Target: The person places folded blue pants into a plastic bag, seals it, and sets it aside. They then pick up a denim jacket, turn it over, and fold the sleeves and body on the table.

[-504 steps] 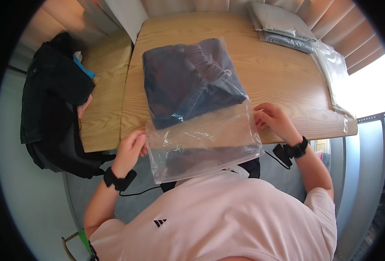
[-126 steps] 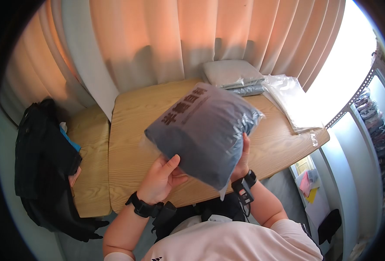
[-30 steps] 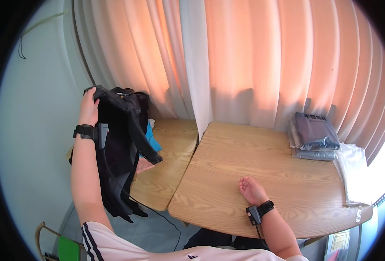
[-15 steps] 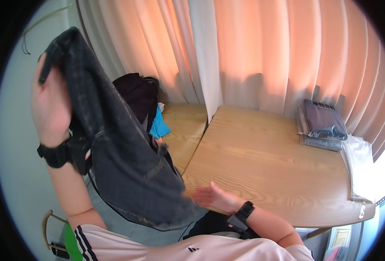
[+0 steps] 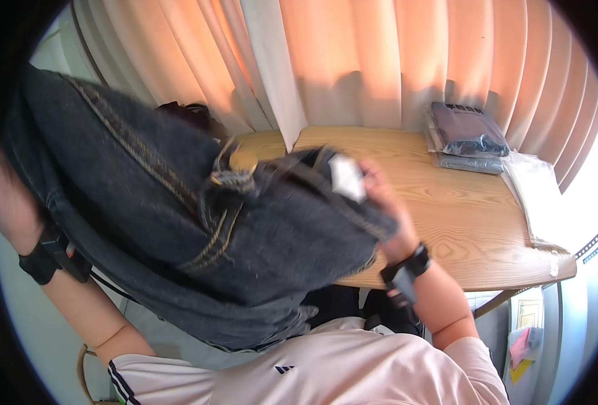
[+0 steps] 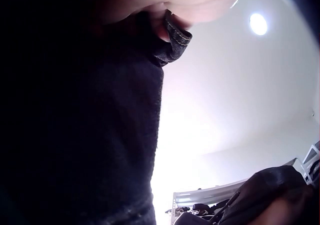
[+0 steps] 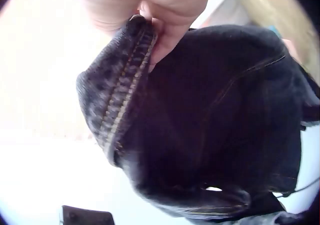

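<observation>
A pair of dark denim jeans (image 5: 265,233) with yellow stitching, a brass-coloured button and a white label is held up before the person's chest. At the far left, my left hand (image 5: 17,209) grips one end, its fingertips partly behind the cloth; in the left wrist view, that hand (image 6: 170,2) has a stitched edge between its fingers. My right hand (image 5: 390,216) holds the other end next to the white label. Seen from the right wrist, the hand (image 7: 150,7) pinches a thick stitched edge between thumb and fingers, while the dark denim (image 7: 210,110) hangs below.
A wooden table (image 5: 434,229) lies behind the jeans. Bagged folded clothes (image 5: 468,131) are stacked at its back right, with clear plastic bags (image 5: 532,196) beside them. A pleated curtain (image 5: 360,54) hangs behind. More dark clothing (image 5: 191,116) shows at back left.
The left hand has lifted the jeans off the clothes at the left. The right hand, bare half a second ago, has taken hold of their other end. Earlier, a bagged garment joined the stack.
</observation>
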`<action>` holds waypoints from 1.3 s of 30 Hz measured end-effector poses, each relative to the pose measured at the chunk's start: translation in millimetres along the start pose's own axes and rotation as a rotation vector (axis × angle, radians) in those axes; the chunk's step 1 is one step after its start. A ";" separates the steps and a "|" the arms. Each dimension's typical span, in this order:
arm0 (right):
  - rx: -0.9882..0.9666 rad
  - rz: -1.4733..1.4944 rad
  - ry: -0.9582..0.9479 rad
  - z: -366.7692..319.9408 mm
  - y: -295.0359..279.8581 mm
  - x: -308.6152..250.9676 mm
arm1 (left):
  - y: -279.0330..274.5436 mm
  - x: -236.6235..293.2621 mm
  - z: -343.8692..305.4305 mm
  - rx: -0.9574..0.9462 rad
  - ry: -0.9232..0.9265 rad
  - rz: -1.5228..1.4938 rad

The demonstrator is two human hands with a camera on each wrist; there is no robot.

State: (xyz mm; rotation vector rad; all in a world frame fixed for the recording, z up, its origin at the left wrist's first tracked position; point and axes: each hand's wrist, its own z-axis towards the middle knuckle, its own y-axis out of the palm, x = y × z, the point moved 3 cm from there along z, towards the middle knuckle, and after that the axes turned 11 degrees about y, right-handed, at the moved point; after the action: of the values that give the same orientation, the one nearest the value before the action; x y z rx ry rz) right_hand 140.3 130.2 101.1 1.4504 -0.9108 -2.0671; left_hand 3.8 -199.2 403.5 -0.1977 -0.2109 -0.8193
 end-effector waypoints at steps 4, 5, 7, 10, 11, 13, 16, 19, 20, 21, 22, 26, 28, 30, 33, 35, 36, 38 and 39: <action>0.234 -0.207 -0.408 -30.9 13.8 -100.6 | -35.3 -12.9 -13.5 -0.109 -0.144 -0.406; 0.194 -0.265 -0.505 -37.0 6.5 -123.1 | -48.0 -19.0 -22.0 -0.119 -0.207 -0.515; 0.081 -0.213 -0.618 -54.8 3.4 -157.3 | -61.3 -28.0 -37.9 -0.144 -0.324 -0.732; 0.107 -0.362 -0.747 -86.0 10.0 -196.6 | -17.5 -30.6 -57.1 -0.073 -0.301 -0.789; 0.122 -0.407 -0.785 -95.2 14.6 -205.1 | -12.3 -31.3 -64.1 0.034 -0.243 -0.697; 0.192 -0.427 -0.830 -107.1 35.1 -214.4 | -2.1 -23.8 -68.4 -0.174 -0.155 -0.771; 0.160 -0.471 -0.845 -123.2 48.0 -230.3 | 14.6 -1.1 -74.9 -0.202 -0.124 -0.849; 0.138 -0.469 -0.801 -126.4 53.0 -231.2 | -3.0 -0.4 -86.2 -0.025 -0.132 -0.763; 0.135 -0.458 -0.773 -122.5 50.8 -228.4 | -13.7 -9.8 -88.8 -0.021 -0.132 -0.764; 0.143 -0.442 -0.744 -116.3 46.1 -228.4 | -35.5 -27.9 -92.3 0.091 -0.161 -0.782; 0.158 -0.419 -0.707 -107.9 38.5 -227.1 | -48.7 -46.3 -93.6 0.203 -0.192 -0.797; 0.305 -0.294 -0.545 -62.8 -32.0 -219.7 | 15.5 -135.0 -110.1 0.257 -0.486 -0.802; 0.563 -0.365 -0.533 -45.0 -96.7 -205.9 | 10.8 -205.2 -142.9 0.551 -0.705 -0.757; 0.746 -0.312 -0.365 -33.1 -132.1 -167.0 | 5.0 -276.6 -198.1 0.576 -0.907 -0.789; 0.684 -0.063 0.136 -30.1 -240.1 -115.0 | 21.6 -321.4 -271.2 0.572 -1.196 -0.387; 0.670 0.007 0.177 -49.5 -252.2 -87.9 | 31.8 -322.2 -308.0 0.371 -1.295 -0.188; 0.771 -0.120 0.184 -56.7 -228.9 -74.6 | 40.7 -311.0 -314.0 0.276 -1.284 -0.183; 0.881 -0.242 0.192 -64.5 -193.7 -55.6 | 58.5 -280.6 -313.6 0.061 -1.314 -0.139; 0.832 -0.260 0.272 -65.9 -183.1 -47.3 | 65.4 -268.6 -312.4 -0.059 -1.355 -0.100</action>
State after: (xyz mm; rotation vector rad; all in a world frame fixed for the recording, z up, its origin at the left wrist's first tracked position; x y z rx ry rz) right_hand 219.8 270.1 -18.1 2.2961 -1.6398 -1.6320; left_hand -92.0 -47.1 27.1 -0.7890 -1.4742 -0.6748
